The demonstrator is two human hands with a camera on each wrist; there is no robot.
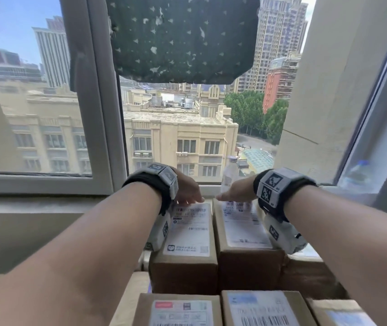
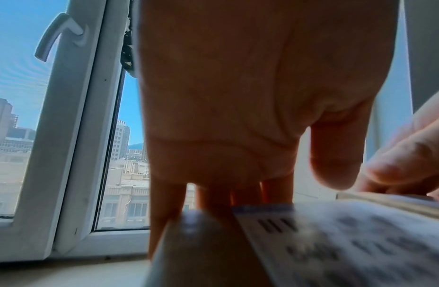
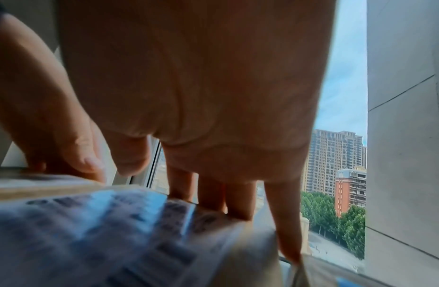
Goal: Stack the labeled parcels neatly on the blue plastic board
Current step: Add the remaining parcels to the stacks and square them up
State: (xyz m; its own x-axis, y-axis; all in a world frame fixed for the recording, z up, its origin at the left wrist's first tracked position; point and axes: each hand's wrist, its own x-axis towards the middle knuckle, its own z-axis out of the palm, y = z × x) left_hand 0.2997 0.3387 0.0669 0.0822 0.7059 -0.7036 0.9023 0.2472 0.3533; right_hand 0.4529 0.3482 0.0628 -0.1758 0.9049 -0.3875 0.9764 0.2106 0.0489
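Two brown cardboard parcels with white labels sit side by side on top of a stack below the window. My left hand (image 1: 189,196) lies over the far end of the left parcel (image 1: 185,234). Its fingers (image 2: 214,196) run straight down behind the parcel's far edge (image 2: 336,242), and the thumb hangs free above the label. My right hand (image 1: 233,193) reaches the same way over the right parcel (image 1: 243,228). Its fingers (image 3: 238,202) drop past the far edge of that parcel (image 3: 90,233). The blue board is hidden under the boxes.
Lower labeled parcels (image 1: 180,310) (image 1: 260,308) (image 1: 343,314) lie in front of the top pair. A clear plastic bottle (image 1: 230,175) stands on the windowsill just behind the right hand. The window frame (image 1: 103,137) and its handle (image 2: 58,35) are close behind.
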